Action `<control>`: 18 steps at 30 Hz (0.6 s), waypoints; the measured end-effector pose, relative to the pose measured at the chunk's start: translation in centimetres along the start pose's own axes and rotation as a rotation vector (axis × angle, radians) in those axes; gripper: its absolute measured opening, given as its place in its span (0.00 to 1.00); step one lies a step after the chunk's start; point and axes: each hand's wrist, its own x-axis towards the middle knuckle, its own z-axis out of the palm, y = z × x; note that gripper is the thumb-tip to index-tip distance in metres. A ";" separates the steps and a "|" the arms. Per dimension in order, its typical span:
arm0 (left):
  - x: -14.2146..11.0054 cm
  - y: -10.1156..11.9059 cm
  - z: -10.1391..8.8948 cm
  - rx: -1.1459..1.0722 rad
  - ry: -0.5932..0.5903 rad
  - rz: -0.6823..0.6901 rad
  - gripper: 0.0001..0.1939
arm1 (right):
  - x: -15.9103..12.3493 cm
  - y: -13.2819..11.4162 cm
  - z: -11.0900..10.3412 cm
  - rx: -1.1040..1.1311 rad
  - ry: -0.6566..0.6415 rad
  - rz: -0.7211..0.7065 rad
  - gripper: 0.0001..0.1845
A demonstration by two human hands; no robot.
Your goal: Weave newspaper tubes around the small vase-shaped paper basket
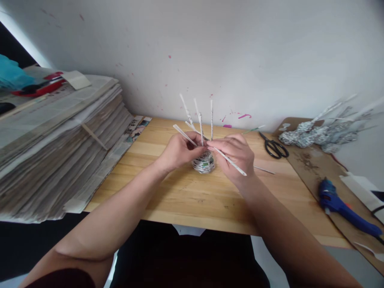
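Observation:
A small woven newspaper basket [204,165] rests on the wooden table, with several rolled-paper stakes [212,118] sticking up and outward from its rim. My left hand [183,150] is closed on the basket's upper left rim, thumb in front and fingers behind. At the right side of the rim, my right hand [235,154] pinches a rolled paper strip [231,161] that slants down to the right across the hand. The fingertips of both hands nearly meet at the rim and hide part of the weave.
Black scissors [274,147] lie right of the hands. Beyond them are woven paper pieces [318,134] and a blue glue gun [342,206] on cardboard [303,164]. A tall newspaper stack [60,160] stands left, with a red stapler-like tool [45,86] on top. A white wall [192,48] rises behind.

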 end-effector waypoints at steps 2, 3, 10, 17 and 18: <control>-0.1 0.2 0.0 0.039 -0.006 0.021 0.09 | 0.1 -0.1 0.0 0.023 0.013 0.025 0.11; -0.1 0.3 0.0 0.053 -0.011 0.037 0.08 | 0.1 -0.2 0.0 0.033 0.025 0.037 0.11; -0.1 0.1 0.3 0.049 -0.022 0.114 0.07 | 0.1 -0.4 0.1 0.087 0.032 0.225 0.09; 0.0 -0.5 0.3 -0.005 -0.006 0.088 0.10 | 0.2 -0.7 0.2 0.119 0.016 0.237 0.10; 0.0 -0.3 0.2 -0.018 -0.030 0.076 0.11 | 0.2 -0.8 0.2 0.124 0.014 0.242 0.09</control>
